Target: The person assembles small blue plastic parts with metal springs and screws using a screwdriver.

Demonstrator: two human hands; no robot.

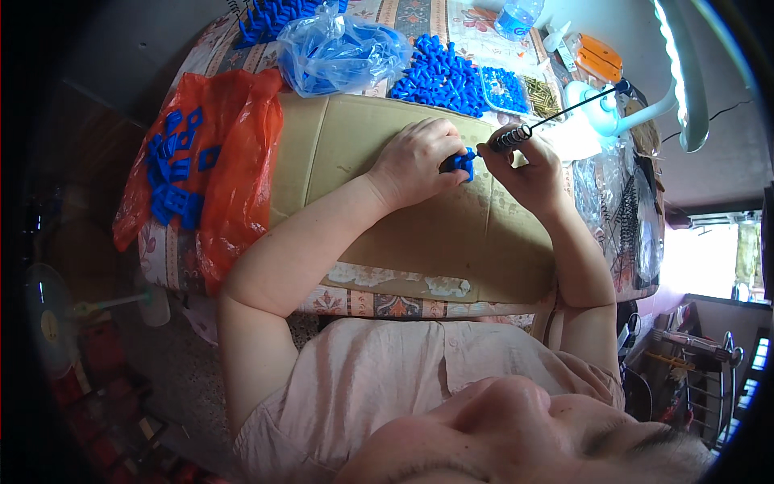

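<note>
Over the cardboard sheet [355, 202], my left hand [415, 161] is closed around a small blue plastic piece [462, 165], mostly hidden by the fingers. Just to its right, my right hand [528, 173] grips a black coil spring [511, 138]. A thin black rod [574, 106] runs from this spring up to the right, ending in a dark tip. Between the two hands a small blue tip meets the blue piece; whether it belongs to the rod I cannot tell.
Beyond the cardboard are a pile of blue plastic parts [439, 77], a clear bag [343, 52], a tray of small blue parts [505, 87] and brass-coloured pieces [543, 95]. A red bag [242, 153] with blue square pieces [173, 173] lies left. A lit lamp [681, 89] stands right.
</note>
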